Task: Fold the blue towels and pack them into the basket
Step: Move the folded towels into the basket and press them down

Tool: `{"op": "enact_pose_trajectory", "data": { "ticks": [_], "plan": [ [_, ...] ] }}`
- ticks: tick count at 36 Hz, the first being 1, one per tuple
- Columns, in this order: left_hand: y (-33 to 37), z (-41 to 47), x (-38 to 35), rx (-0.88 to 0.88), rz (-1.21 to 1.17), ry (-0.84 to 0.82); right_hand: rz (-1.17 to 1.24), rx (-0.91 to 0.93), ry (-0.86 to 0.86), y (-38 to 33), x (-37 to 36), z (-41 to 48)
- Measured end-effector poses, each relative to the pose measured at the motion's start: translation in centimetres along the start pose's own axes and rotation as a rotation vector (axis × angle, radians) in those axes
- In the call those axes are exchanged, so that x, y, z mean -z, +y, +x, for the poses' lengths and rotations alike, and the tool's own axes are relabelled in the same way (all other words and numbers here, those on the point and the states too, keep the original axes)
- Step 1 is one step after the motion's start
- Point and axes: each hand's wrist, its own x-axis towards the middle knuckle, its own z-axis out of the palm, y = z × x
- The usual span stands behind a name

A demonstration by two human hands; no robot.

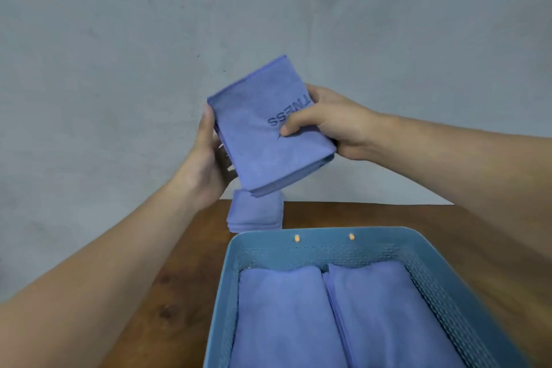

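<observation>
A folded blue towel (257, 128) with dark lettering is held up in the air above the far side of the table. My left hand (209, 158) grips its left edge and underside. My right hand (325, 122) pinches its right side, thumb on top over the lettering. Below it a small stack of folded blue towels (257, 212) rests on the table just behind the basket. The blue perforated basket (322, 245) sits at the near right and holds two folded blue towels side by side, one on the left (283, 314) and one on the right (385, 314).
The brown wooden table (185, 278) ends at a grey wall (119, 69) right behind the towel stack. Two small orange pegs (297, 238) stick out of the basket's far rim. Bare table surface shows to the left and right of the basket.
</observation>
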Motion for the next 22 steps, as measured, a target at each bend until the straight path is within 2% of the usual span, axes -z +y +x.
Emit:
{"op": "enact_pose_trajectory", "data": {
  "ticks": [4, 7, 10, 15, 22],
  "plan": [
    [2.3, -2.9, -3.4, -0.052, -0.190, -0.085, 0.168, 0.091, 0.032, -2.0, 1.1, -4.3],
    [3.4, -4.9, -4.9, -0.038, -0.259, -0.186, 0.264, 0.082, 0.078, -1.7, 1.4, -7.0],
    [3.5, -6.5, -5.4, 0.000, -0.167, -0.164, 0.297, -0.019, 0.084, -0.1, 1.0, -9.7],
    [2.1, -9.8, -6.2, 0.193, 0.180, -0.230, 0.251, -0.376, 0.070, 3.8, -0.1, -14.1],
    [-0.5, -13.0, -5.6, 0.327, 0.443, -0.265, 0.268, -0.558, -0.019, 6.4, -3.1, -17.9]
  ]
}}
